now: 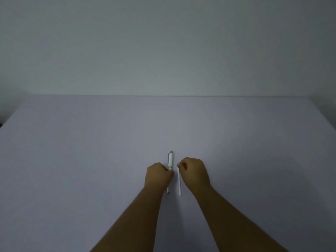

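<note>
A white pen body (pixel 170 160) with a grey tip points away from me over the pale table (pixel 91 151). My left hand (pixel 157 176) grips the pen around its middle, and its lower end shows below the hand. Just to the right, my right hand (pixel 194 172) pinches the top of a thin white refill (pixel 179 182), which runs down toward me beside the pen. The two parts lie nearly parallel, a small gap apart. The fingers hide the pinch points.
The table's far edge (pixel 167 96) meets a plain grey wall (pixel 163 42). The table's left and right edges slant outward toward me at the sides of the view.
</note>
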A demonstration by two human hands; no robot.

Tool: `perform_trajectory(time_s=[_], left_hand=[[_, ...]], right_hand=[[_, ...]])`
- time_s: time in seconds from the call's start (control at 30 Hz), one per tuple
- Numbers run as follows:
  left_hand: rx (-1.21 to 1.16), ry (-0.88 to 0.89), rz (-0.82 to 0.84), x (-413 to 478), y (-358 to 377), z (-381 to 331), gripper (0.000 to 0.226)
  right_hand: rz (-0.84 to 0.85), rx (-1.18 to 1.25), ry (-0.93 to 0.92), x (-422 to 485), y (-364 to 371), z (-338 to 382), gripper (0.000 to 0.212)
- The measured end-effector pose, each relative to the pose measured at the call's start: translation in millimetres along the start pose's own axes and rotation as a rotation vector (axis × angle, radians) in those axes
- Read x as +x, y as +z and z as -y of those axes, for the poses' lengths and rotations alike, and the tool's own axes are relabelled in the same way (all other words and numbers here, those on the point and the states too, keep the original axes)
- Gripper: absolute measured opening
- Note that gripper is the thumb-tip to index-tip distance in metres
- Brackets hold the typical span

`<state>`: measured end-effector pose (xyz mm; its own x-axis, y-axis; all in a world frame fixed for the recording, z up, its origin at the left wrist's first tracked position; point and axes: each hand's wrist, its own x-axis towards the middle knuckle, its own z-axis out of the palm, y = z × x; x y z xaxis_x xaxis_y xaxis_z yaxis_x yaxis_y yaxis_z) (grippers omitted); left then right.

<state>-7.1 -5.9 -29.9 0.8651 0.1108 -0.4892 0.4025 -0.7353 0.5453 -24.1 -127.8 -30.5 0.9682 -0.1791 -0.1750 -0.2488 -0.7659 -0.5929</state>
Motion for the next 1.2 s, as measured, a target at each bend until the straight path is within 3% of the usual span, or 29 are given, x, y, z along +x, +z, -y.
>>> perform_trajectory(time_s=[0.2, 0.4, 0.7, 1.03, 1.2], left_hand=[[-0.015, 0.197, 0.009, -6.8, -4.4, -5.0, 0.020], [0.106, 0.255, 0.137, -10.0, -12.6, -2.1, 0.017], [0.032, 0.190, 0.096, -13.5, -15.4, 10.3, 0.019], [-0.002, 0.194, 0.056, -14.2, -17.4, 6.9, 0.020], [-0.011, 0.210, 0.040, -15.6, -19.2, 7.1, 0.018]], right_hand=[[0.086, 0.331, 0.254, 12.2, -6.7, 22.3, 0.028], [-0.030, 0.497, 0.459, 15.3, -12.9, 19.2, 0.035], [0.120, -0.117, 0.284, 7.4, -18.5, -10.6, 0.036], [0.107, -0.162, 0.260, 1.6, -14.3, -14.2, 0.039], [0.009, -0.002, 0.233, 1.1, -20.0, -5.8, 0.045]])
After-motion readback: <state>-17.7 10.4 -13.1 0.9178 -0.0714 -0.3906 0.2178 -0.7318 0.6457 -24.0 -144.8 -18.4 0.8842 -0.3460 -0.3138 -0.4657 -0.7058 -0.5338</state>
